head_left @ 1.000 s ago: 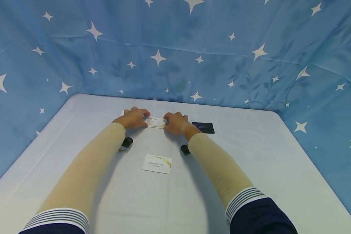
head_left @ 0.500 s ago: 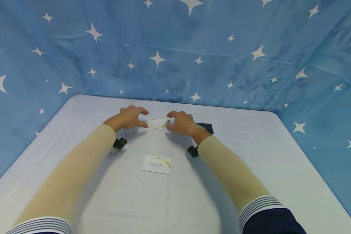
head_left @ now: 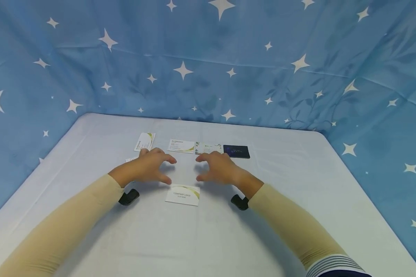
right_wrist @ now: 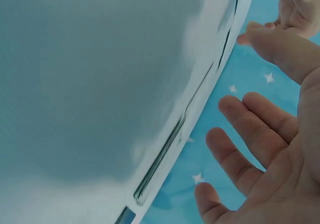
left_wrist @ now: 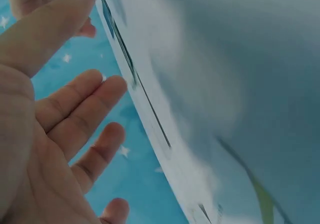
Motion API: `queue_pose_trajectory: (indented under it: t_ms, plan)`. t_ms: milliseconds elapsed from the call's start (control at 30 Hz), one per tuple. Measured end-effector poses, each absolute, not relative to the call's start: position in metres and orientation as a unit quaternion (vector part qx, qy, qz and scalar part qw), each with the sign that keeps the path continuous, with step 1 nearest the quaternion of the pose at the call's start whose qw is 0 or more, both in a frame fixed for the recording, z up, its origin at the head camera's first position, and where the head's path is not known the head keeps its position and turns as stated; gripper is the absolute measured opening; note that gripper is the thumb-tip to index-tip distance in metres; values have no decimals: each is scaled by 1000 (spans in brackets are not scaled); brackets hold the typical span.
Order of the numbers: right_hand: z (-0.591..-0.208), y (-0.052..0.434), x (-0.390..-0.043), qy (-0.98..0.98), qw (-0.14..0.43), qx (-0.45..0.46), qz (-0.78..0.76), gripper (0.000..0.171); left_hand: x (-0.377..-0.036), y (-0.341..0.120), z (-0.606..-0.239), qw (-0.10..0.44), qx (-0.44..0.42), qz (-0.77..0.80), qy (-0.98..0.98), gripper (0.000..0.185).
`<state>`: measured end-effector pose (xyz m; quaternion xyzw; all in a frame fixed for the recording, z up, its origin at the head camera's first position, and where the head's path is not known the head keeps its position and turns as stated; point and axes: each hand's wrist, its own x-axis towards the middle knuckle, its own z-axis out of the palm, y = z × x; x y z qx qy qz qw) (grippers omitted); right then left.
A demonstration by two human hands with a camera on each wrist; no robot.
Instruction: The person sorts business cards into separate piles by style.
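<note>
Long beige sleeves [head_left: 72, 219] end in striped navy-and-white cuffs [head_left: 336, 265], with black wrist cameras [head_left: 239, 202] strapped beneath.

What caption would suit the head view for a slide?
Both hands, left and right, hover open over a white card, four more cards lined up behind.

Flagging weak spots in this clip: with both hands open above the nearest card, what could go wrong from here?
1. The company logo card lies flat on the table, so the left hand and right hand, both open, might slide it instead of lifting it.
2. The row behind sits tight: the white card, floral card and dark card nearly touch, so a reach back could knock them askew.
3. A card lies angled, and another is half hidden behind the left hand.
</note>
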<state>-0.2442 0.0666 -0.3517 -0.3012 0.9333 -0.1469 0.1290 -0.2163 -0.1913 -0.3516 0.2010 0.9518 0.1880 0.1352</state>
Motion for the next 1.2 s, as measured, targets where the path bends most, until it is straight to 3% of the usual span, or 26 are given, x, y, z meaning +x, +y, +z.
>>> queue_pose_trajectory:
  t_ms: [533, 767, 1200]
  plan:
    - [-369, 66, -195, 923, 154, -333, -120, 68, -176, -180, -365, 123, 255, 173, 943, 61]
    - [-369, 64, -189, 925, 136, -342, -99, 71, -171, -179, -368, 99, 263, 170, 945, 51]
    - [-368, 67, -188, 928, 119, -338, -100, 61, -169, -180, -368, 91, 240, 187, 948, 47]
